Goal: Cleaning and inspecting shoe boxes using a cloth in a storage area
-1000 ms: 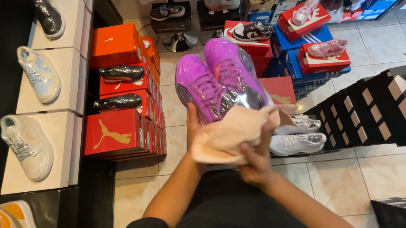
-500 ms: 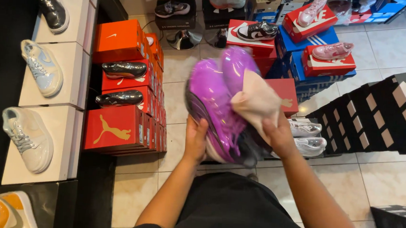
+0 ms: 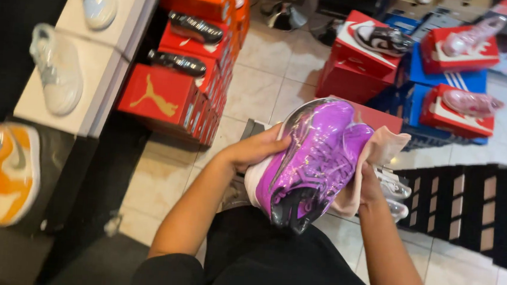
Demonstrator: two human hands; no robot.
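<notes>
Since half a second ago, the glossy purple plastic-wrapped sneakers are being swung down from upright to a slant across the lap, and the pale pink soft cloth is being shifted from the front of them to their right side. The pair is being held above the black-clothed lap, between both hands, over the beige tiled floor.

The left hand is being pressed against the near-left side of the sneakers, its grip closed around the white sole edge with fingers curled on top. The right hand is being hidden almost wholly by the cloth and the shoe; its grip is wrapped on the cloth against the shoe, though the fingertips cannot be made out. Whether one shoe or two is being held is hard to tell under the shiny wrap, which is throwing bright glare streaks. The dark toe end is being cut into by shadow.

At the left, a stack of red and orange cardboard shoe boxes is being topped by dark glossy shoes. A wrapped white sneaker is resting on white boxes, and an orange-and-white sneaker is being cropped by the frame edge. Farther off, pink wrapped shoes are lying on red boxes. A black-and-white checked mat is being cut off at the right.
</notes>
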